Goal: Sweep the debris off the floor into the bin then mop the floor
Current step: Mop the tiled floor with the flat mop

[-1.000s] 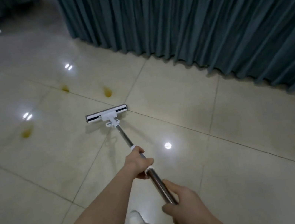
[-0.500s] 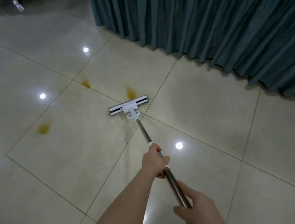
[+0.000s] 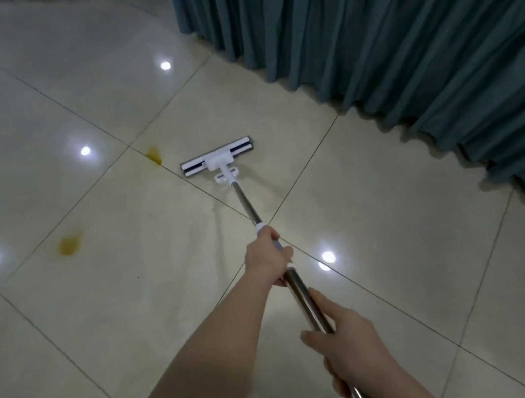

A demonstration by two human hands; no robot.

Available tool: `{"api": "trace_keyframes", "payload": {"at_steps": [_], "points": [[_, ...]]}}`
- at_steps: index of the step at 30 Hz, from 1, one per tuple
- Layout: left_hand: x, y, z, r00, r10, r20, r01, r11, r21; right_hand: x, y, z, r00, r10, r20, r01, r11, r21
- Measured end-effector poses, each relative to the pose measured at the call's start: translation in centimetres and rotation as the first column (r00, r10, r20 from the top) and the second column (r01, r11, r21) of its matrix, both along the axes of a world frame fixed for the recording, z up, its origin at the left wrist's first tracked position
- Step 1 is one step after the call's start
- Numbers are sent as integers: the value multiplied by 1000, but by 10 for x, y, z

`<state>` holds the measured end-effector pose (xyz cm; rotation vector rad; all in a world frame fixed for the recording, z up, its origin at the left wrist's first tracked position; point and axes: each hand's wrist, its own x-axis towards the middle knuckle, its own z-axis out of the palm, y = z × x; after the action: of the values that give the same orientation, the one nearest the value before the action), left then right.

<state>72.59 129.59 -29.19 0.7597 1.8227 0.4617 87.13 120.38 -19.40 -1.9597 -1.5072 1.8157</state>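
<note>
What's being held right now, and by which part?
The mop, by its metal pole: left hand grips the white-collared section mid-pole, right hand grips the bare shaft closer to the person.

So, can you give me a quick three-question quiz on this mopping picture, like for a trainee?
1. True or false: the left hand and the right hand both grip the mop pole.
2. How many yellow stains show on the floor? A one, B two, C four.
3. Fill in: the mop head lies nearer the ___ hand.
Key: 1 true; 2 B; 3 left.
</note>
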Motion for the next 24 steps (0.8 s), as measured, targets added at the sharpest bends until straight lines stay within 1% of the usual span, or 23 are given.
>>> {"api": "trace_keyframes", "payload": {"at_steps": [3, 6, 10, 15, 18, 22, 24], "points": [[-18, 50, -12, 999, 32, 7, -32, 999, -3, -18, 49, -5, 998, -48, -27, 48, 999, -25], [-44, 102, -21, 1000, 26, -1, -26, 1000, -2, -45, 99, -13, 998, -62, -19, 61, 997, -44], [-92, 179, -30, 999, 29, 23, -29, 1000, 2, -91, 178, -21, 996, -90, -10, 89, 993, -78], [-172, 278, -29, 997, 74, 6, -74, 997, 9, -177, 274, -28, 998, -57, -20, 56, 997, -51], [-220, 331, -29, 995, 95, -19, -95, 995, 1, -232, 327, -34, 1000, 11, 12, -11, 1000, -21], [-269, 384, -33, 988, 155, -11, -155, 988, -19, -293, 382, -49, 1000, 16, 24, -15, 999, -44], [-284, 399, -34, 990, 144, -11, -144, 989, -31, -309, 395, -53, 1000, 22, 19, -21, 998, -54]]}}
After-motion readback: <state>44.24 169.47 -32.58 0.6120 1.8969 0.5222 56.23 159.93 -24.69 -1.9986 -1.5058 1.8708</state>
